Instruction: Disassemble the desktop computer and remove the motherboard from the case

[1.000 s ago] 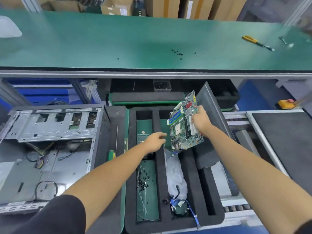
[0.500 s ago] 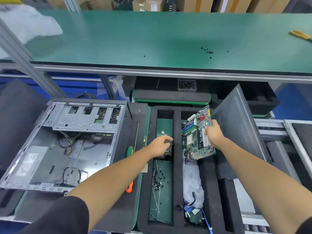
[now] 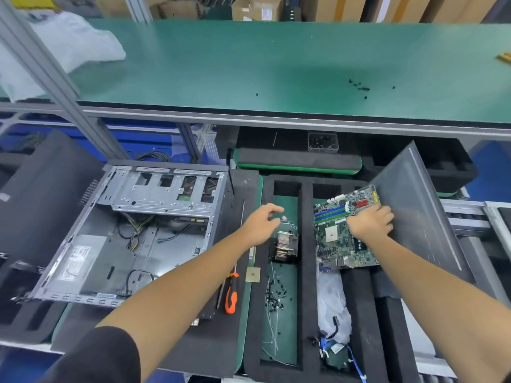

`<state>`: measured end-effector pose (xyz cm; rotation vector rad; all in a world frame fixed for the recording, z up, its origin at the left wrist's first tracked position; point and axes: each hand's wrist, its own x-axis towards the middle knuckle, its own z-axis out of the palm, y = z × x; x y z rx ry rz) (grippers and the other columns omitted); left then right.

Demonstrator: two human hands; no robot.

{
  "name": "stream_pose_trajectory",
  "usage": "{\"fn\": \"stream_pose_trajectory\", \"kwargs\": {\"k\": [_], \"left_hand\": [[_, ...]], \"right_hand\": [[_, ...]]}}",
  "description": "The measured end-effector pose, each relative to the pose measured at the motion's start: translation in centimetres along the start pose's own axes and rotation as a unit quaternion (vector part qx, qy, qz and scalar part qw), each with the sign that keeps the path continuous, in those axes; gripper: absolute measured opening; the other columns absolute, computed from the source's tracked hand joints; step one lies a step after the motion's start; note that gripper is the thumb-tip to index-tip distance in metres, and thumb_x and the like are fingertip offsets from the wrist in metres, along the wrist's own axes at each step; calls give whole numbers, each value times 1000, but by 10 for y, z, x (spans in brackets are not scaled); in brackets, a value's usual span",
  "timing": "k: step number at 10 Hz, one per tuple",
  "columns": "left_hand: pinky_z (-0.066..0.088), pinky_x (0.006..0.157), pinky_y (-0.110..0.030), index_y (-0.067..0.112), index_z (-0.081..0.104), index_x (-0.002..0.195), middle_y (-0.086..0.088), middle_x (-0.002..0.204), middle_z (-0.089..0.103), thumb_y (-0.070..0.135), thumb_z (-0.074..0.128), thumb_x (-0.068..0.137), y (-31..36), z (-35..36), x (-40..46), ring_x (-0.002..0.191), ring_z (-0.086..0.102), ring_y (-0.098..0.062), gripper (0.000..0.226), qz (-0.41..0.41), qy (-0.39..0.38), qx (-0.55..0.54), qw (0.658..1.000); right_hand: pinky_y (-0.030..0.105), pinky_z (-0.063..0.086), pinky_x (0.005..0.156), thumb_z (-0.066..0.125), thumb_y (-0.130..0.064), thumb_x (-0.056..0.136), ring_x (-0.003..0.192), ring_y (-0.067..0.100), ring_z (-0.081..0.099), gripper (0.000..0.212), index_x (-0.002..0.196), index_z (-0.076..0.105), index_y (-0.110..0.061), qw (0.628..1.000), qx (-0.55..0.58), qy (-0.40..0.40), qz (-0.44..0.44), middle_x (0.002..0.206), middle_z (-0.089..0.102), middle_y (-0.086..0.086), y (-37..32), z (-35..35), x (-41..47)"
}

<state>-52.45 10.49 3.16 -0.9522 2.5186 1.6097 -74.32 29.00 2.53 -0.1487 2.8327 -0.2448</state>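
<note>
Lying tilted in foam tray [image 3: 307, 272]: green motherboard [image 3: 336, 239].

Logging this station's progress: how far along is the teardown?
Done: the computer case lies open with no board inside. In hand: the right hand grips the motherboard over the foam tray; the left hand hovers, holding nothing. Left: setting the board down.

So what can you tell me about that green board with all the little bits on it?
The motherboard is a green circuit board with blue and green memory slots, a pale square socket, red and yellow connectors and many tiny parts. It is out of the case, tilted over the right slot of the black foam tray. The right hand grips it.
</note>
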Motion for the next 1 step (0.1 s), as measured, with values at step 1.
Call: {"fn": "stream_pose_trajectory", "kwargs": {"k": [1], "left_hand": [[40,94,-24,27,58,132,9,137,52,17,53,101,-5,-26,-6,130,50,-12,33,35,39,14,999]], "right_hand": [[48,31,111,66,-38,86,136,38,33,71,140,36,-4,992,-16,30,-117,144,35,20,-34,5,-25]]}}
